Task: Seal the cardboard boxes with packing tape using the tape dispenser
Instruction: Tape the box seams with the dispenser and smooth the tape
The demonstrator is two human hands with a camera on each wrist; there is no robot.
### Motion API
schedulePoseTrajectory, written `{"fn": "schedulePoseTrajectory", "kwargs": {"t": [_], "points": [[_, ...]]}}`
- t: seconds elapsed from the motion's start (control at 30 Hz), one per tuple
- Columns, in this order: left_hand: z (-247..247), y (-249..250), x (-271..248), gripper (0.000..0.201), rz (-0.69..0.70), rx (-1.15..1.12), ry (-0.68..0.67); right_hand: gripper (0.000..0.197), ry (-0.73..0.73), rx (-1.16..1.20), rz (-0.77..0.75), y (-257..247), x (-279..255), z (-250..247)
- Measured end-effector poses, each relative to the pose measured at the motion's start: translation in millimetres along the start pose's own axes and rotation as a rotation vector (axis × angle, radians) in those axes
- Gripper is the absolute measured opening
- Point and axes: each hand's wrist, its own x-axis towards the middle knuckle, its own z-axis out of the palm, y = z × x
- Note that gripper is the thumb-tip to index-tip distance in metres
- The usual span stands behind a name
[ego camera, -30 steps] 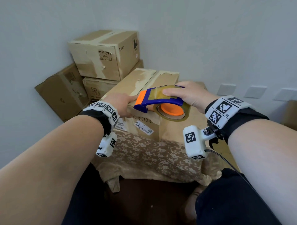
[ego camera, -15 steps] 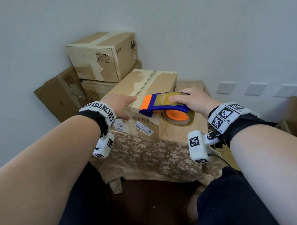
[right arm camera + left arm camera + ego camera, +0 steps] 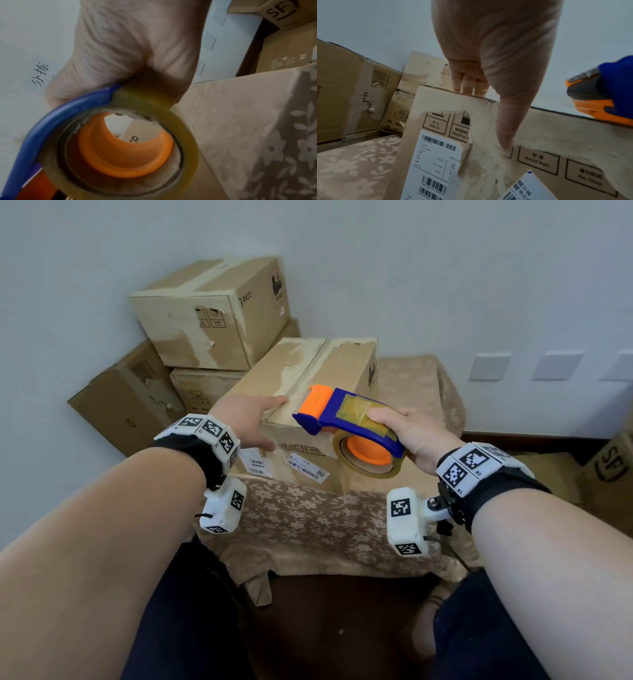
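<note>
— How far along is the sealing?

— The cardboard box (image 3: 308, 392) under the left hand (image 3: 245, 419) already shows tape down its centre seam and over the near face, so this one looks nearly done, as I read it. That hand grasps the box's near corner, fingers over the top, thumb (image 3: 505, 121) pressed on the front.

— And the tape dispenser (image 3: 346, 422)?

— Gripped in the right hand (image 3: 411, 433), nose lifted just above the box's near edge, beside the left fingers. Whether the tape strip is cut free, I cannot tell.

— What's left?

— Probably the stacked boxes (image 3: 212, 313) beyond the left hand; their seams look partly taped.
</note>
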Motion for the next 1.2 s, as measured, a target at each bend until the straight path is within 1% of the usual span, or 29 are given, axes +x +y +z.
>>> {"fn": "schedulePoseTrajectory", "kwargs": {"t": [0.23, 0.3, 0.33, 0.4, 0.47, 0.5, 0.57, 0.6, 0.63, 0.67, 0.7, 0.73, 0.77, 0.8, 0.83, 0.9, 0.97, 1.03, 1.1, 1.2], "points": [[1, -2, 5, 0.101, -0.019, -0.040, -0.030, 0.021, -0.019, 0.080, 0.023, 8, 3, 3], [-3, -2, 7, 0.100, -0.018, -0.076, -0.064, 0.024, -0.021, 0.083, 0.021, 10, 4, 3], [-8, -2, 8, 0.097, -0.017, -0.126, -0.105, 0.027, -0.023, 0.079, 0.019, 10, 5, 2], [-22, -3, 15, 0.084, -0.024, -0.345, -0.214, 0.033, -0.038, 0.069, 0.020, 9, 6, 0], [-38, 1, 22, 0.066, -0.030, -0.631, -0.272, 0.041, -0.047, 0.054, 0.023, 6, 5, -2], [-45, 6, 27, 0.058, -0.030, -0.747, -0.253, 0.046, -0.048, 0.040, 0.024, 4, 5, -3], [-56, 23, 34, 0.040, -0.039, -0.959, -0.147, 0.056, -0.043, 0.008, 0.022, 1, 6, -3], [-61, 36, 38, 0.033, -0.016, -1.027, -0.113, 0.060, -0.036, -0.007, 0.018, 0, 7, -4], [-65, 48, 41, 0.027, 0.027, -1.041, -0.135, 0.058, -0.034, -0.019, 0.014, -1, 7, -4], [-67, 60, 44, 0.027, 0.086, -1.008, -0.205, 0.050, -0.038, -0.034, 0.008, -2, 7, -5], [-70, 71, 46, 0.034, 0.146, -0.942, -0.310, 0.043, -0.046, -0.049, 0.002, -3, 6, -5], [-71, 81, 47, 0.045, 0.188, -0.851, -0.405, 0.043, -0.045, -0.067, -0.004, -4, 6, -6], [-71, 88, 48, 0.055, 0.204, -0.742, -0.461, 0.047, -0.042, -0.090, -0.011, -4, 7, -8], [-71, 93, 48, 0.063, 0.207, -0.639, -0.476, 0.050, -0.045, -0.116, -0.019, -6, 8, -8], [-71, 95, 47, 0.070, 0.184, -0.550, -0.464, 0.050, -0.051, -0.138, -0.027, -7, 8, -8], [-71, 98, 44, 0.077, 0.140, -0.408, -0.415, 0.051, -0.056, -0.176, -0.039, -8, 8, -9], [-69, 99, 42, 0.079, 0.151, -0.326, -0.389, 0.044, -0.055, -0.204, -0.047, -10, 8, -10], [-66, 97, 40, 0.078, 0.181, -0.293, -0.366, 0.034, -0.067, -0.235, -0.051, -13, 7, -11], [-64, 95, 40, 0.073, 0.206, -0.264, -0.319, 0.026, -0.078, -0.277, -0.061, -19, 4, -13], [-62, 93, 40, 0.067, 0.240, -0.239, -0.286, 0.025, -0.093, -0.334, -0.087, -25, 0, -19]]}}
